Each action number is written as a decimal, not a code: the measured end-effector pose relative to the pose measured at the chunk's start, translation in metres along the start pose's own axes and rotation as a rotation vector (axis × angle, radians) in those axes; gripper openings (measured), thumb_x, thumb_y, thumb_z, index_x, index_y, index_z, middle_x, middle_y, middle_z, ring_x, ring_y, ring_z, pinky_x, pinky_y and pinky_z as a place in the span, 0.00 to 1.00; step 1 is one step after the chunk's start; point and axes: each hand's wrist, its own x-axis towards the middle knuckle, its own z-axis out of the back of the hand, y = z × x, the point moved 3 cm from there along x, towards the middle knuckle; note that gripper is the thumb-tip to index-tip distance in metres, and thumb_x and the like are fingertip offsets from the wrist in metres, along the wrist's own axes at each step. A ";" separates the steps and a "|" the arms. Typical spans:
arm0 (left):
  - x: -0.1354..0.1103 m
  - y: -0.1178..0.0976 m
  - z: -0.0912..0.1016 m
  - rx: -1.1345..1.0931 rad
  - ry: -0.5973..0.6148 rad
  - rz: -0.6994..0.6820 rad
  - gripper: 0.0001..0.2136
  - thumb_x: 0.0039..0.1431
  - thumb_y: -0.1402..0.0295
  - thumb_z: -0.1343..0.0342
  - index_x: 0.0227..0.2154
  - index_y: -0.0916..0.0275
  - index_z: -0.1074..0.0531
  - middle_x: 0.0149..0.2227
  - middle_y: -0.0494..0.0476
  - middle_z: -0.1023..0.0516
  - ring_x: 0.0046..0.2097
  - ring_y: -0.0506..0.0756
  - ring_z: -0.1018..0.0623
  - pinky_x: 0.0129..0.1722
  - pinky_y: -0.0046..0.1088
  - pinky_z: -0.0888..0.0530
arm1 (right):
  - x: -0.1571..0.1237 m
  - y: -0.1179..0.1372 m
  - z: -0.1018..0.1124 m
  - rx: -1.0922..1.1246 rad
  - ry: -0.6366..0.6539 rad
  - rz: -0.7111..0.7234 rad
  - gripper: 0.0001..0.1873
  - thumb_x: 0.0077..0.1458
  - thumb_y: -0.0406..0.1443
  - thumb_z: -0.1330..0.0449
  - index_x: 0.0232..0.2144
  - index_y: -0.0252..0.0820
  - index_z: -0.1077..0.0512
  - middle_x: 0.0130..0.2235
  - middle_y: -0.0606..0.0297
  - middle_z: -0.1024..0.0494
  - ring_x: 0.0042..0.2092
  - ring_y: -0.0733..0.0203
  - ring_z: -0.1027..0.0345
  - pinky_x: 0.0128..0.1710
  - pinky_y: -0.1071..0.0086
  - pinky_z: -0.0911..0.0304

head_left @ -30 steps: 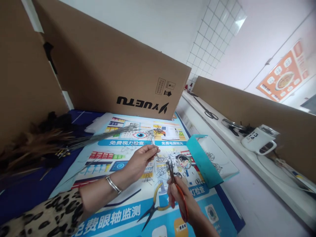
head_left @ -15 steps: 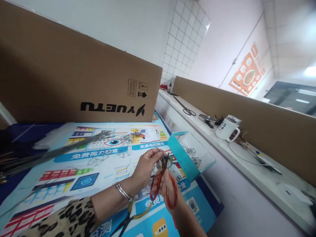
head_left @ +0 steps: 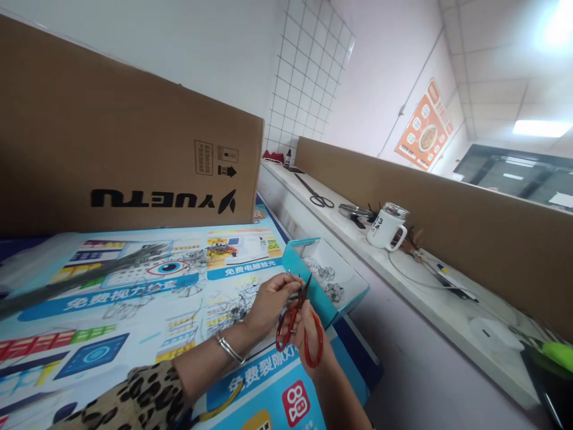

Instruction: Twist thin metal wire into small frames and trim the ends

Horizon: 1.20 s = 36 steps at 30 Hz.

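Clutching red scissors (head_left: pixel 301 302) in the right hand (head_left: pixel 310 335), with open blades (head_left: pixel 307 287) basically just beside a thin bit (head_left: pixel 290 275) pinched in the left hand (head_left: pixel 270 303).

Bare hands (head_left: pixel 270 303), leopard-print left sleeve (head_left: pixel 150 391) — tan with black spots, shiny silver bangle (head_left: pixel 230 349) — curved, narrow

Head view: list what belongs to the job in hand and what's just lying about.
Likely job things: red-handled scissors in the right hand; loose wiry bits; teal box holding more.

Likely lying about: white mug; other scissors on the ledge.
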 end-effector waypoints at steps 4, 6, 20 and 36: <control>0.015 -0.001 -0.020 0.018 0.049 -0.027 0.06 0.50 0.65 0.45 0.25 0.61 0.28 0.33 0.54 0.24 0.38 0.54 0.27 0.40 0.29 0.32 | 0.009 0.016 0.010 0.075 0.008 0.030 0.18 0.55 0.51 0.50 0.31 0.42 0.38 0.23 0.71 0.37 0.20 0.68 0.43 0.19 0.73 0.43; 0.027 -0.003 -0.031 0.033 0.084 -0.042 0.06 0.50 0.65 0.45 0.25 0.61 0.28 0.34 0.53 0.24 0.37 0.54 0.27 0.40 0.29 0.32 | 0.015 0.025 0.016 0.094 0.019 0.030 0.16 0.54 0.48 0.47 0.30 0.42 0.38 0.23 0.71 0.37 0.21 0.67 0.43 0.21 0.72 0.42; 0.088 0.030 -0.072 0.111 0.222 -0.045 0.07 0.48 0.65 0.45 0.28 0.64 0.27 0.28 0.52 0.24 0.32 0.53 0.27 0.35 0.27 0.32 | 0.056 0.023 0.048 0.311 -0.113 -0.102 0.10 0.47 0.39 0.44 0.26 0.42 0.42 0.21 0.74 0.43 0.20 0.69 0.49 0.19 0.74 0.48; 0.104 0.040 -0.070 0.249 0.300 -0.056 0.07 0.46 0.67 0.45 0.26 0.64 0.26 0.25 0.51 0.25 0.28 0.51 0.29 0.31 0.26 0.33 | 0.068 0.007 0.044 0.408 -0.207 -0.075 0.17 0.49 0.46 0.44 0.23 0.43 0.46 0.20 0.77 0.52 0.18 0.72 0.61 0.15 0.77 0.60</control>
